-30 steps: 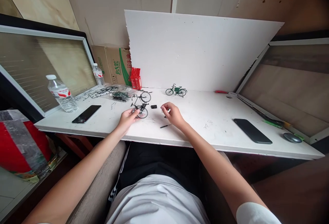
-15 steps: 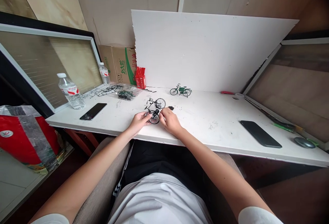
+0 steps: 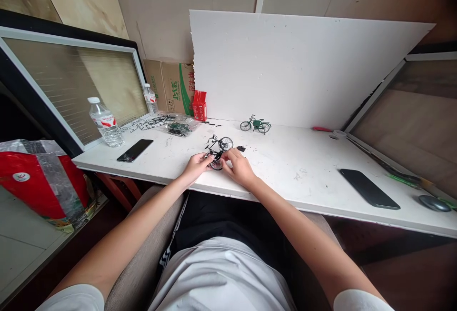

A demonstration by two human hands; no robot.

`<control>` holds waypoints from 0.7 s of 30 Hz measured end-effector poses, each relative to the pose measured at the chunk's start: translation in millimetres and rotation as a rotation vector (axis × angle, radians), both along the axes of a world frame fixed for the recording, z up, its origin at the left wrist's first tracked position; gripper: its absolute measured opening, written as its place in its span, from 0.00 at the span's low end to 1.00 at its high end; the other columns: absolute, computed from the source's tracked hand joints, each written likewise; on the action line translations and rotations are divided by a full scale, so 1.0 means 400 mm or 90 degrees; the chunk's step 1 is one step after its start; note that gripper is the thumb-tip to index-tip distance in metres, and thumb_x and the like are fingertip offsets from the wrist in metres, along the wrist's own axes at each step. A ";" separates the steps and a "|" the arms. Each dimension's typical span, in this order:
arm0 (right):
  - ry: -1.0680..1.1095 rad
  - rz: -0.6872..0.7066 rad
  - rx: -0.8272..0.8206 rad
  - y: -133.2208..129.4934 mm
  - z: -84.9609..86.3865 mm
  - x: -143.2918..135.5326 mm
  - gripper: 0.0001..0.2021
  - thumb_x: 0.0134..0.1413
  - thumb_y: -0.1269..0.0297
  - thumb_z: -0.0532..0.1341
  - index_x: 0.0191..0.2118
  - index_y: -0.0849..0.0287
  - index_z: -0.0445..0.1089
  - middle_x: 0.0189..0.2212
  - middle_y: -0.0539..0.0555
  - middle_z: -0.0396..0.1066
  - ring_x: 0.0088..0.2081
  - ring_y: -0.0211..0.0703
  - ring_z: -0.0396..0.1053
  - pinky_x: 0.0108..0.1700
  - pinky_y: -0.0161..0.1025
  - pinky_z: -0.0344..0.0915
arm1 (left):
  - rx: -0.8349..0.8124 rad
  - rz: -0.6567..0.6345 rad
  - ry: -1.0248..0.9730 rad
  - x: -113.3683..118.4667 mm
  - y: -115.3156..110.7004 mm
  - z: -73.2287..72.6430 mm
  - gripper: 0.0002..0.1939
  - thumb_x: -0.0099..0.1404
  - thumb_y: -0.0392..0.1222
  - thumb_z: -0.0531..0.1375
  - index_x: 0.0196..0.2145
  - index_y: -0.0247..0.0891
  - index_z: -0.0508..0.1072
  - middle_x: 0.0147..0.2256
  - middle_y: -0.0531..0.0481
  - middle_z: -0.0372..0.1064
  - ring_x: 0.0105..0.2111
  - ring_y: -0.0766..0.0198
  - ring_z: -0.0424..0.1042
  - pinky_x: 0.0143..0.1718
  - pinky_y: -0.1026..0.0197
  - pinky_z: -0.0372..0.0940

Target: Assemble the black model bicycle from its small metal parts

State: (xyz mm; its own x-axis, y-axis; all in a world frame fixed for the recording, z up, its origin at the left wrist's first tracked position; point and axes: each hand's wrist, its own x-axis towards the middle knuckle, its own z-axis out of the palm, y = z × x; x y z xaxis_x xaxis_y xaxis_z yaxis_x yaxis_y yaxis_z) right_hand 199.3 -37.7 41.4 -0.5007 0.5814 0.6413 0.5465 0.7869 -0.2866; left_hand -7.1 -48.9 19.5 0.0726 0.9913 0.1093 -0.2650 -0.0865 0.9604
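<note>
A small black model bicycle (image 3: 226,143) is tilted over the white table near its front edge, one wheel toward me and the other farther off. My left hand (image 3: 195,167) is closed on the near wheel's left side, thumb on top. From the right, my right hand (image 3: 240,167) reaches in with bent fingers pinched at the bicycle near that wheel; whether a tiny part is also between the fingertips is hidden. Just beyond my right hand lies a small black piece (image 3: 241,148). Farther back stands a finished-looking green model bicycle (image 3: 255,124).
Left on the table (image 3: 285,177) are a phone (image 3: 135,150), water bottles (image 3: 105,123), a plastic bag of parts (image 3: 179,126) and black part frames (image 3: 154,121). A red box (image 3: 200,106) stands behind. Another phone (image 3: 369,188) and a mouse (image 3: 434,203) lie right.
My right hand's fingers have moved in against the bicycle, near the close wheel. My left hand keeps its hold. The whole view has shifted slightly.
</note>
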 end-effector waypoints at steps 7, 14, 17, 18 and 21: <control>0.004 0.001 0.020 0.005 -0.005 -0.001 0.05 0.73 0.63 0.56 0.45 0.55 0.68 0.40 0.57 0.73 0.44 0.50 0.69 0.42 0.43 0.67 | -0.008 0.005 -0.007 -0.001 0.004 -0.006 0.23 0.57 0.51 0.74 0.42 0.31 0.78 0.43 0.41 0.79 0.43 0.56 0.79 0.53 0.46 0.74; 0.001 0.009 0.025 -0.001 0.000 0.000 0.05 0.73 0.63 0.56 0.45 0.55 0.68 0.40 0.57 0.74 0.44 0.50 0.69 0.42 0.44 0.67 | -0.008 0.012 0.011 0.002 0.000 -0.001 0.23 0.56 0.52 0.74 0.40 0.32 0.77 0.42 0.43 0.77 0.43 0.55 0.78 0.51 0.47 0.74; -0.002 0.008 0.023 -0.002 0.001 0.001 0.04 0.72 0.64 0.57 0.45 0.55 0.68 0.40 0.57 0.74 0.44 0.50 0.70 0.42 0.44 0.67 | -0.008 0.014 0.019 0.003 -0.001 -0.001 0.23 0.56 0.53 0.74 0.39 0.32 0.77 0.42 0.42 0.77 0.43 0.55 0.77 0.50 0.49 0.75; -0.003 0.009 0.022 -0.002 0.002 0.000 0.04 0.72 0.64 0.57 0.45 0.55 0.69 0.40 0.57 0.74 0.44 0.50 0.70 0.42 0.44 0.67 | -0.009 0.015 0.021 0.003 -0.001 0.000 0.23 0.56 0.53 0.74 0.39 0.32 0.77 0.42 0.42 0.78 0.43 0.55 0.78 0.49 0.49 0.75; -0.002 0.012 0.018 -0.002 0.003 -0.001 0.04 0.72 0.64 0.57 0.44 0.55 0.69 0.40 0.57 0.74 0.44 0.50 0.70 0.43 0.44 0.68 | -0.011 0.017 0.028 0.002 -0.002 0.001 0.23 0.56 0.54 0.74 0.40 0.32 0.77 0.42 0.42 0.78 0.43 0.55 0.78 0.48 0.50 0.75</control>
State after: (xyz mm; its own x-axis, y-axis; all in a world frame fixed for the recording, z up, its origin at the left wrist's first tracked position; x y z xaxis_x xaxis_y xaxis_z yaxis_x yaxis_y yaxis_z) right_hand 198.8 -38.7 42.6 -0.5141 0.5534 0.6553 0.5321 0.8050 -0.2624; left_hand -6.2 -49.7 20.0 0.0505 0.9947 0.0897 -0.2200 -0.0765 0.9725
